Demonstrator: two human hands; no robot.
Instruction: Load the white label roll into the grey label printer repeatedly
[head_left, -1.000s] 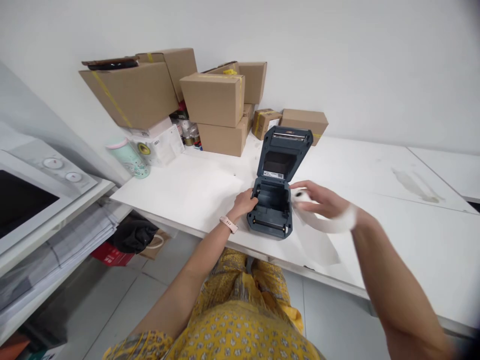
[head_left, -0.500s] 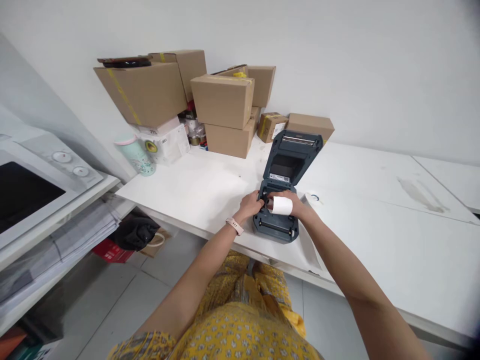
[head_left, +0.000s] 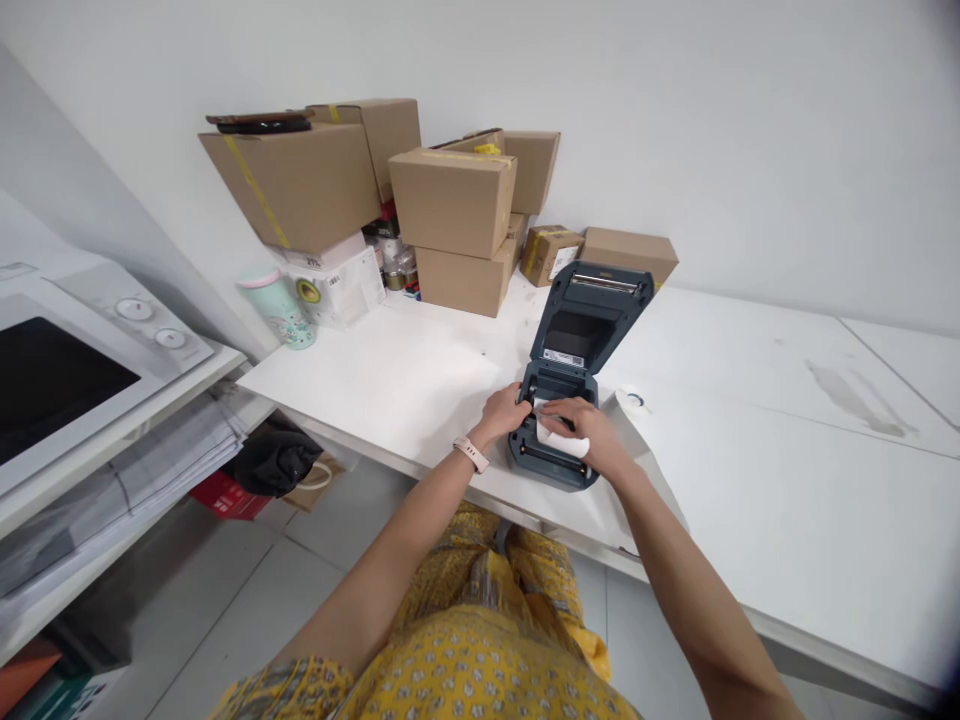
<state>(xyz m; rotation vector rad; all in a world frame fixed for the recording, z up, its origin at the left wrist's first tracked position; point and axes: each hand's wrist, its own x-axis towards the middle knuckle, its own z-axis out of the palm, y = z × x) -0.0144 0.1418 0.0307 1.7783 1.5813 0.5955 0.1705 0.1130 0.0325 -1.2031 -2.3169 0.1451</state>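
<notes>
A dark grey label printer [head_left: 581, 330] stands open on the white table [head_left: 750, 480], its lid tilted up and back. My right hand [head_left: 581, 425] is closed on a white paper roll [head_left: 559, 440] and holds it down in the printer's open bay. A loose strip of white paper trails from the roll over the table edge at the right of the printer. My left hand [head_left: 502, 412], with a pink watch on the wrist, grips the printer's left side, fingers curled against the body.
Several cardboard boxes [head_left: 450, 200] are stacked at the back left of the table, with a white box and a mint green bottle [head_left: 277, 305] beside them. A white microwave [head_left: 75, 350] sits on a shelf at left. Bags lie on the floor under the table.
My right hand brought the paper roll from the right of the printer over its bay and lowered it in. My left hand stayed on the printer's left side.
</notes>
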